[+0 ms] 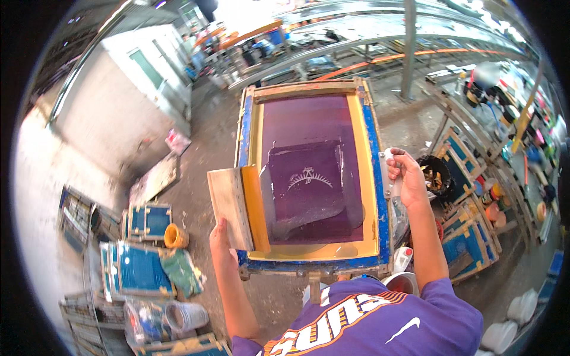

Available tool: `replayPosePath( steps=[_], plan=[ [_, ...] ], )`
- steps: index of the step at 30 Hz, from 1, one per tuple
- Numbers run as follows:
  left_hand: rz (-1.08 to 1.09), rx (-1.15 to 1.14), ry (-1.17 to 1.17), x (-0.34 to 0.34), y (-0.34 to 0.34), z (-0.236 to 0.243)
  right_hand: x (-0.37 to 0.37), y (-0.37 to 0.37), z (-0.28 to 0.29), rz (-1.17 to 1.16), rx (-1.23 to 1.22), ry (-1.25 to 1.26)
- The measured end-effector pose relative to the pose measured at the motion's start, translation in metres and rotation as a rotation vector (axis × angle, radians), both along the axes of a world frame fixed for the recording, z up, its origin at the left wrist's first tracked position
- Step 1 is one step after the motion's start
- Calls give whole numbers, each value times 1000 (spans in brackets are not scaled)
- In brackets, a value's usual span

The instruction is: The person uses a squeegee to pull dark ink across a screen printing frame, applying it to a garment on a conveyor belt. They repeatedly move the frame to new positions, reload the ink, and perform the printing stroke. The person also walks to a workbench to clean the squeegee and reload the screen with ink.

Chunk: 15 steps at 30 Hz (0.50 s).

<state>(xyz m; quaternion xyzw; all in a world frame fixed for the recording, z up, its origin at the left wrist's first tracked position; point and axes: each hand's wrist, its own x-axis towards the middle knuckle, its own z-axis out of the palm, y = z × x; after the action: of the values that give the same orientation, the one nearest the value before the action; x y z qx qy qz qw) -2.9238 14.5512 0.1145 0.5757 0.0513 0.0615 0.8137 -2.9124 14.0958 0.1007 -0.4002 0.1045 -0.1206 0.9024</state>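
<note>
A screen-printing frame (pixel 374 178) stands in front of me, with blue and yellow tape along its wooden edges. Its mesh (pixel 303 121) is purple, with a darker square and a pale spiky arc design in the middle. Wet-looking smears lie over the lower mesh. My left hand (pixel 221 244) grips the wooden back of a squeegee (pixel 228 207), whose orange blade leans over the frame's left edge. Beside the frame's right edge, my right hand (pixel 408 178) has its fingers curled on a small white piece (pixel 389 154); the fingers partly cover it.
Several teal screen frames (pixel 142 267) lean at the left, near an orange bucket (pixel 176 236). More frames (pixel 469 249) and a black bin (pixel 436 175) stand at the right. A metal post (pixel 409 53) rises behind, before long rails. Containers crowd the far right.
</note>
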Motion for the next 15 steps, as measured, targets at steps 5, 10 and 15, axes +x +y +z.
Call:
replayPosePath(
  steps=[5, 10, 15],
  plan=[
    [-151, -68, 54, 130, -1, -26, 80, 0, -4, -98, -2, 31],
    [-251, 11, -3, 259, 5, -22, 167, 4, -5, -193, 42, -43],
    [-338, 14, 59, 413, -27, -39, 247, -1, -13, -381, 25, 26]
  ],
)
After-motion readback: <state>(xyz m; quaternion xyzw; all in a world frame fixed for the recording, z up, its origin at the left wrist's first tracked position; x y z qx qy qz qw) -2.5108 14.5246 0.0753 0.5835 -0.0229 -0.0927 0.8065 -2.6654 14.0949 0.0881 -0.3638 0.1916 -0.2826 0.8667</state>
